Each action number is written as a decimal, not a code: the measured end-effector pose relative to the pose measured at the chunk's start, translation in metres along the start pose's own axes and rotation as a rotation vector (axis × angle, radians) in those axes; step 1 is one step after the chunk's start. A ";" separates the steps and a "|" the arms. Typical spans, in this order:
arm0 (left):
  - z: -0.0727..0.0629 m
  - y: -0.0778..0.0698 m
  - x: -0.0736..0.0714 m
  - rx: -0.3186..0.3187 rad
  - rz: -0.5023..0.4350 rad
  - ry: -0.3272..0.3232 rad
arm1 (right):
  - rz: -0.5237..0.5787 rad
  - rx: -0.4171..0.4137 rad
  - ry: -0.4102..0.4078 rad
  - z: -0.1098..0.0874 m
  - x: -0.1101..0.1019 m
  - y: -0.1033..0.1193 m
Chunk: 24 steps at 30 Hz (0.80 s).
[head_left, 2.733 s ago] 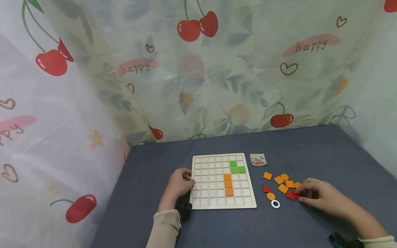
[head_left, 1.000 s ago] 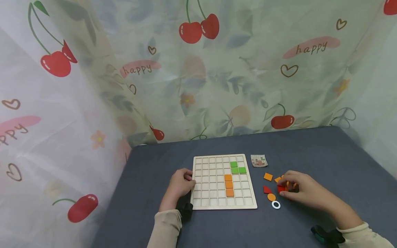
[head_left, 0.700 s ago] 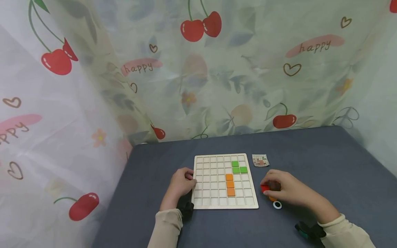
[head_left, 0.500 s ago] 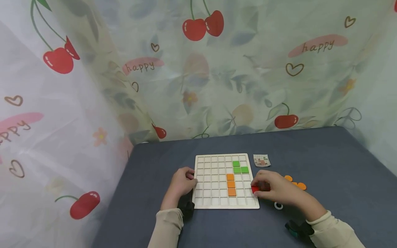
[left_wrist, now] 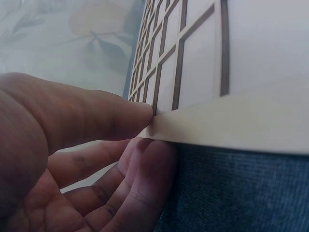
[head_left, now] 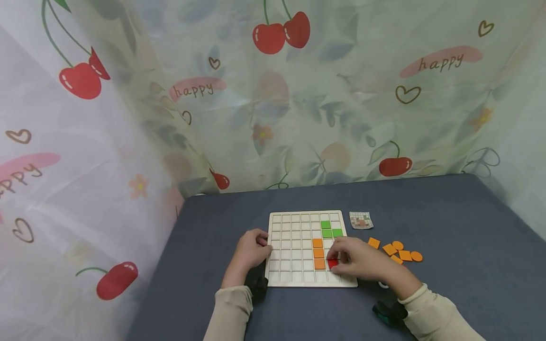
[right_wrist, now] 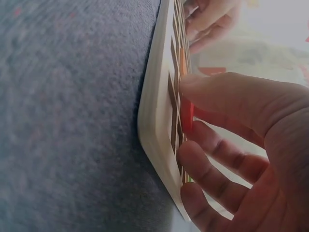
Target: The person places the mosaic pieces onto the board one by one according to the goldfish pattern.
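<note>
A person's right hand [head_left: 357, 258] pinches a flat red piece [head_left: 332, 264], its outline partly hidden, between thumb and fingertips. The piece is at a pale wooden grid board [head_left: 286, 264], in or over a cell in the row of the lowest orange square; whether it is seated cannot be told. Just left of that grip runs a column of three flat orange squares [head_left: 319, 253]; ahead of it lie three flat green squares [head_left: 326, 233]. At the board's far side from that grip, the left hand [head_left: 250, 249] pinches the wooden rim.

The likeliest slip, I judge, is the red piece landing askew across a thin divider, since the thumb hides its near edge. Pushed leftward, it could nudge the orange column. If the left pinch loosened, a hard press might slide the board. To the grip's right, loose flat orange pieces [head_left: 404, 255] lie near the wrist, where a careless withdrawal could scatter them.
</note>
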<state>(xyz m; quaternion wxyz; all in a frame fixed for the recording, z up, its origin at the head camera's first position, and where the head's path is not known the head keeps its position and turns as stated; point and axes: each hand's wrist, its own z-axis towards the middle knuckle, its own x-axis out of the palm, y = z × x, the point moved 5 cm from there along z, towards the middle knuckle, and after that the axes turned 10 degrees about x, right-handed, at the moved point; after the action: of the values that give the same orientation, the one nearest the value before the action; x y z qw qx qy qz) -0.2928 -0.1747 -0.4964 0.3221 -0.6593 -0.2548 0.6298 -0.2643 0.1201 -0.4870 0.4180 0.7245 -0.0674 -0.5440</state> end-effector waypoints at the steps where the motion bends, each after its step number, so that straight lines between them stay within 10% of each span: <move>1: 0.000 0.000 0.000 -0.001 0.001 -0.002 | -0.001 0.004 0.003 0.001 0.000 0.001; 24: 0.001 0.001 -0.001 0.028 -0.033 0.018 | -0.021 0.038 -0.011 0.006 0.003 0.003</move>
<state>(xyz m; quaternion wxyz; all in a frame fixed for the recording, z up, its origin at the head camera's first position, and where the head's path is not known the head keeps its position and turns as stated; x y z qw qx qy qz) -0.2935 -0.1756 -0.4962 0.3437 -0.6563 -0.2538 0.6219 -0.2671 0.1132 -0.4874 0.3977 0.7300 -0.0725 -0.5511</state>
